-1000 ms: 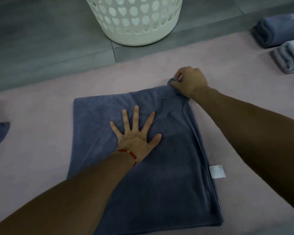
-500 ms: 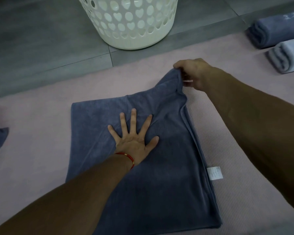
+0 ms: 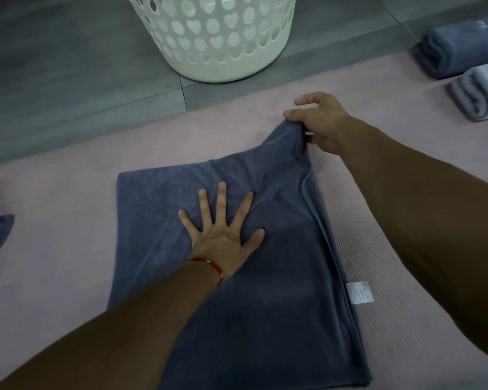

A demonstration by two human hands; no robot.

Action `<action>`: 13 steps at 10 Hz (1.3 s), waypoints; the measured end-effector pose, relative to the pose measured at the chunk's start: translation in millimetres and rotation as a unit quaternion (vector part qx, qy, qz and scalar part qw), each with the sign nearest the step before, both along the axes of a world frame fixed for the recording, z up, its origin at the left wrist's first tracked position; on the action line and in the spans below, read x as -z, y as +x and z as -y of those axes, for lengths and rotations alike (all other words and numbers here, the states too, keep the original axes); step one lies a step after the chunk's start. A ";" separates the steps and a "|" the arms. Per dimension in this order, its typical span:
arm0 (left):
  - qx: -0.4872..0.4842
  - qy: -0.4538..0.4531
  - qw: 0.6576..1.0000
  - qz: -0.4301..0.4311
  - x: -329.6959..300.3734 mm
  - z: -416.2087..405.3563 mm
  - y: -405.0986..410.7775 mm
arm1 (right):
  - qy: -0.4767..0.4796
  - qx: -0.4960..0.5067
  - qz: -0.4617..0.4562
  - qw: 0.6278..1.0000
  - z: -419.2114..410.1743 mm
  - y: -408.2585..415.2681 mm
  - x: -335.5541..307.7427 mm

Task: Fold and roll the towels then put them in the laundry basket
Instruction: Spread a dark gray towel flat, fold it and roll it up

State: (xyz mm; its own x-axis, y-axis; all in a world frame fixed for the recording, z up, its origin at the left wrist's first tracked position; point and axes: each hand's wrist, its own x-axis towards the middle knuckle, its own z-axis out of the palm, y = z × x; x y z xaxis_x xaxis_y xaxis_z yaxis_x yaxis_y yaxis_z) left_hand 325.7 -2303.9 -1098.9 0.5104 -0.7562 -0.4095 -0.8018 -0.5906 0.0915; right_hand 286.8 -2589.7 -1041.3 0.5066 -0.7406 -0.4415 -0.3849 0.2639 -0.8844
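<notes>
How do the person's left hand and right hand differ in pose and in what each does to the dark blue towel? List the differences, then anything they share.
The left hand lies flat with fingers spread, pressing the dark blue towel down; the right hand curls its fingers and pinches the towel's far corner. The left hand sits mid-towel; the right hand lifts its corner off the pink mat. Both touch the same towel.

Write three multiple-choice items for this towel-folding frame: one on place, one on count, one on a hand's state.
1. Where is the white perforated plastic laundry basket?
A. grey tiled floor beyond the pink mat
B. on the towel
C. beside the left wrist

2. How many rolled towels lie at far right?
A. none
B. two
C. four

3. What is the right hand doing?
A. pressing flat
B. hanging idle
C. pinching the flat dark blue towel's corner

Answers: 1 A, it stands on tiles; 2 B, one dark blue rolled towel, one pale blue rolled towel; 3 C, the corner is lifted.
</notes>
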 end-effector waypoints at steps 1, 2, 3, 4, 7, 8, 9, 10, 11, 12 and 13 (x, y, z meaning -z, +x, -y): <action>0.001 -0.002 1.000 0.002 0.1 0.2 -0.2 | -0.050 -0.123 -0.026 0.991 7.7 -12.6 -5.1; 0.001 -0.004 1.000 0.003 1.1 0.2 -0.1 | -0.132 -0.219 -0.048 0.966 15.7 -24.5 -4.5; 0.000 -0.006 1.000 0.003 1.7 0.1 0.3 | -0.205 -0.275 -0.066 0.937 22.4 -30.1 -8.1; -0.001 -0.009 1.000 0.003 2.1 -0.2 0.5 | -0.309 -0.306 -0.124 0.892 26.0 -28.7 -12.4; -0.004 -0.008 1.000 0.002 -0.3 -0.1 -0.2 | -0.365 -0.086 -0.137 0.917 18.7 -4.4 4.8; -0.003 -0.002 1.000 0.003 -1.5 0.1 -0.9 | -0.292 -0.051 -0.158 0.942 17.0 7.1 11.3; -0.002 -0.005 1.000 0.001 -1.0 0.2 -0.5 | -0.321 -0.103 -0.254 0.906 7.8 7.4 14.6; 0.000 -0.003 1.000 -0.006 -0.9 0.7 0.8 | -0.318 -0.163 -0.308 0.882 0.1 -0.3 24.0; 0.007 0.008 0.999 -0.043 -8.0 0.7 4.4 | -0.296 -0.141 -0.303 0.895 4.6 -3.3 28.0; 0.015 -0.064 0.996 -0.055 -21.1 -7.2 24.1 | -0.273 -0.124 -0.291 0.908 6.2 -1.4 27.5; -0.093 -0.198 0.975 0.045 -32.4 -14.0 74.6 | -0.300 -0.139 -0.294 0.897 1.2 1.9 32.0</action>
State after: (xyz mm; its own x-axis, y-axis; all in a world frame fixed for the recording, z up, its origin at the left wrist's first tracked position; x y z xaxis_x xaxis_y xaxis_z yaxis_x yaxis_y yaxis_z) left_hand 400.3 -2289.9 -1066.5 0.6742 -0.7368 -0.0509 -0.6997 -0.6593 0.2753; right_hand 288.7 -2591.0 -1073.3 0.5191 -0.8152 -0.2570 -0.8080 -0.3699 -0.4586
